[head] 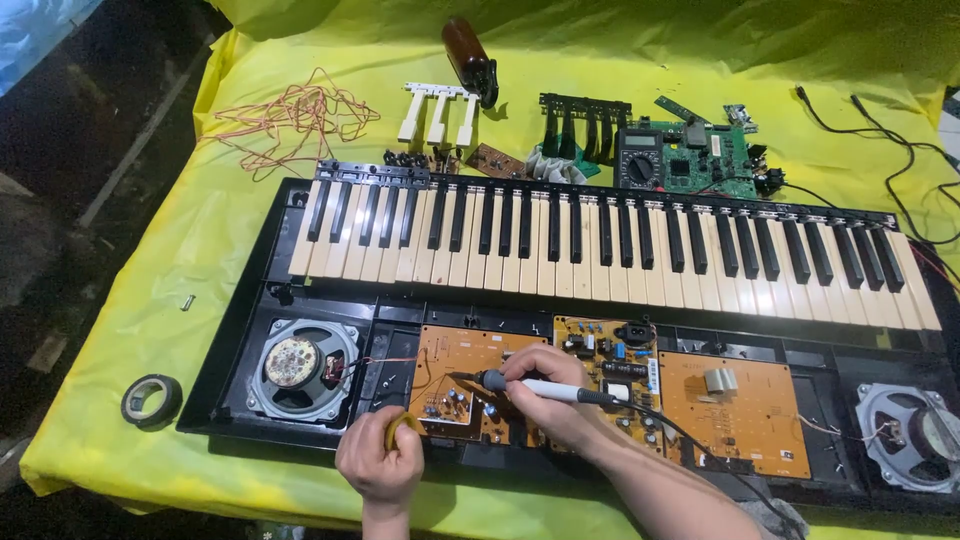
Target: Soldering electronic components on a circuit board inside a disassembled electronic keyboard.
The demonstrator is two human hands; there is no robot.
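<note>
An opened electronic keyboard (600, 240) lies on a yellow cloth, its orange circuit boards exposed along the near side. My right hand (548, 398) grips a soldering iron (535, 387) like a pen, its tip resting on the left orange board (470, 350). My left hand (380, 465) sits at the keyboard's near edge and pinches a small yellowish ring-shaped object (402, 427), perhaps a solder coil. A thin wire runs from the left board to the left speaker (297, 368).
A roll of black tape (151, 400) lies on the cloth (200, 230) at left. Behind the keys are loose white keys (438, 113), black key strips (583, 125), a multimeter (640, 158), a green board (712, 160), a brown bottle (470, 58) and tangled wire (290, 118). Cables trail at right.
</note>
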